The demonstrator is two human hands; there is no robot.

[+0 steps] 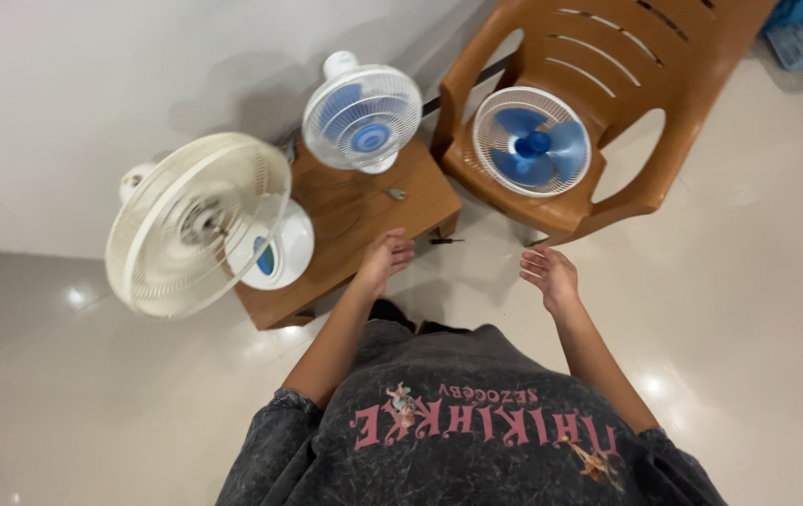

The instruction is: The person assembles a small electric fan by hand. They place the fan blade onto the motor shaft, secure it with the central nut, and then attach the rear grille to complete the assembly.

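The pale tiled floor (748, 281) fills most of the view, meeting a white wall (92, 84) from 9 to 12 o'clock. At 1 o'clock stands a brown plastic chair (664, 103), and on its seat lies a small fan with blue blades (531, 142), its white grille facing up. At 10 o'clock a low wooden desk (364, 211) sits against the wall. On its left end stands a large cream fan (197, 223), its blades blurred; its round white base (281, 245) rests on the desk top. At the back of the desk, near 11 o'clock, stands a white fan with a blue hub (362, 116), touching the chair's arm or just beside it; I cannot tell which.

At 6 o'clock is the person's dark grey shirt (476, 422) with pink print. Both bare arms reach forward. The left hand (384, 258) hovers at the desk's near right corner, fingers loosely curled, its grip apart and holding nothing. The right hand (549, 275) hangs over the floor just in front of the chair's seat edge, fingers bent inward, grip also apart and empty.

Between the hands, on the floor by the desk's leg, lies a small dark screwdriver (445, 241). A tiny metal piece (395, 194) rests on the desk just beyond the left hand.
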